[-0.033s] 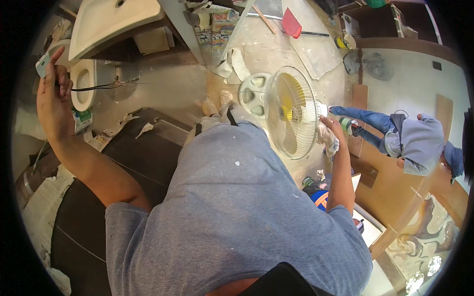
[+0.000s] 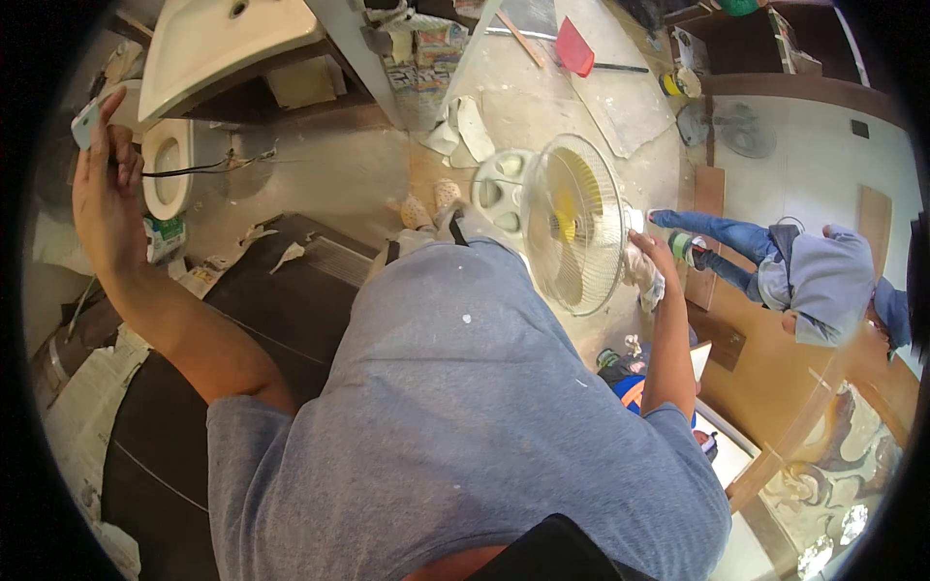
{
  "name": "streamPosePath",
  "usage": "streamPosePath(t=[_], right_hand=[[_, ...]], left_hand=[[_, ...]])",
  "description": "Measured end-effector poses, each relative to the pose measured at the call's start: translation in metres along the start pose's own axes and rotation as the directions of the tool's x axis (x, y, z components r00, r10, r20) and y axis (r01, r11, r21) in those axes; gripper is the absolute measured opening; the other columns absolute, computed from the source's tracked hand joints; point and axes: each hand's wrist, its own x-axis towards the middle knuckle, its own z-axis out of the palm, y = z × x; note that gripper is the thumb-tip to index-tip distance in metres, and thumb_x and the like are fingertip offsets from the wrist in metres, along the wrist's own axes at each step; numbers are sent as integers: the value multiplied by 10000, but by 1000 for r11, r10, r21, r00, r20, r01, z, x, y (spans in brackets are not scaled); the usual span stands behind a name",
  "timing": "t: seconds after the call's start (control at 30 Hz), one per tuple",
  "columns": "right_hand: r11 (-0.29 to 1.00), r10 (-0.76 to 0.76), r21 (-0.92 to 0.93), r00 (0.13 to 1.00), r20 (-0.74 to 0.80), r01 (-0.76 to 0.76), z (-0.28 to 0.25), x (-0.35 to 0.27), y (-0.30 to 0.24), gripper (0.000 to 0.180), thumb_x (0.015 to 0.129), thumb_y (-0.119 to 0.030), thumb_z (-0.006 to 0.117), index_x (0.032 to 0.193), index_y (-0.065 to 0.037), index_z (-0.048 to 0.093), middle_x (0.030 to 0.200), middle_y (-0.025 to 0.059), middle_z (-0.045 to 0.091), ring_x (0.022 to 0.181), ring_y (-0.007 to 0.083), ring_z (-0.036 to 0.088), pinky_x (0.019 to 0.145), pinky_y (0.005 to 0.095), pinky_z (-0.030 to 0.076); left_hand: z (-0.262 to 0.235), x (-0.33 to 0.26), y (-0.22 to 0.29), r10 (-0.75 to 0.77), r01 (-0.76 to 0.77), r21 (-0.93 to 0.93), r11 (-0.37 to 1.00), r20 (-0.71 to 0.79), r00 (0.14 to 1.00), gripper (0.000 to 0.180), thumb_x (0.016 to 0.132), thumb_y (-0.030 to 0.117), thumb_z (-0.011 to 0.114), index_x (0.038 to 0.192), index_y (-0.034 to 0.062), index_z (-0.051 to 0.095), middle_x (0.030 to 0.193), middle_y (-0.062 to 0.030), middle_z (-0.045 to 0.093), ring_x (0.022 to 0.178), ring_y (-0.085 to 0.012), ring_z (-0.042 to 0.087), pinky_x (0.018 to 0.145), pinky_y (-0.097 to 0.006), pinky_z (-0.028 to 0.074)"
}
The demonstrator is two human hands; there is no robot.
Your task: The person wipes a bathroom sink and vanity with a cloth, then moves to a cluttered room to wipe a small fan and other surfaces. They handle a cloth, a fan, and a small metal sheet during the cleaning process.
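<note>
Starting far out to the left of the pedestal fan [image 2: 573, 225], the left hand [image 2: 105, 198] is raised high and wrapped around a small pale phone-like object [image 2: 85, 124], fingers curled over its edge, though at this bent rim of the view I can't be sure what the object is. Just beside that hand, still well left of the fan, sits a white toilet bowl [image 2: 167, 167] with a dark cable [image 2: 199, 168] running across it, and above that a white washbasin [image 2: 228, 44] tilts into view. Coming toward the fan, dark floor panels [image 2: 291, 310] and scraps of newspaper [image 2: 82, 416] lie below the raised arm, and the person's grey shirt [image 2: 455, 416] fills the middle. Now the fan itself: cream cage, yellow blades, its round base [image 2: 502, 184] just to its left on the dusty floor. Touching the fan's right rim, the right hand [image 2: 651, 259] is closed on a crumpled white cloth [image 2: 647, 281], pressed against the cage by the motor housing. So the hands are far apart, each gripping its own thing. Right of the fan, another person [image 2: 794, 276] in jeans and a grey top lies on the floor, and up beyond the fan a red dustpan [image 2: 573, 46] rests on the boards.
</note>
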Motion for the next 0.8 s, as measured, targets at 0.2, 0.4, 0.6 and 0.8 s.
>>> streamPosePath(t=[0.2,0.4,0.6,0.8], right_hand=[[986,25,-167,999,33,-19,-12,-13,22,513,860,-467,710,1134,-33,708,983,58,712,887,170,638,822,329,486],[941,123,303,986,117,-153,22,-56,-44,238,916,-305,658,926,-67,645,764,14,621,679,171,605,626,336,494],[933,-242,-275,970,-4,231,-26,-69,-27,228,845,-196,721,989,-20,715,860,45,693,771,155,640,691,323,510],[997,-72,-2,980,-187,73,-2,-133,-181,286,837,-143,737,1084,-15,670,953,58,689,806,170,659,730,310,533]], left_hand=[[29,54,10,51,-74,-130,989,-170,984,467,1018,352,577,1396,90,499,1077,10,603,850,-57,536,709,-223,439],[64,152,-37,219,-217,31,976,-136,966,336,908,243,700,1170,37,658,972,-122,687,878,-269,660,791,-374,521],[158,254,-62,297,-312,208,927,98,950,339,886,234,721,1140,14,675,1026,-170,705,910,-323,678,812,-418,527],[153,336,-62,427,-429,90,899,41,903,239,897,174,677,1088,32,687,1051,-150,665,1002,-331,636,880,-413,494]])
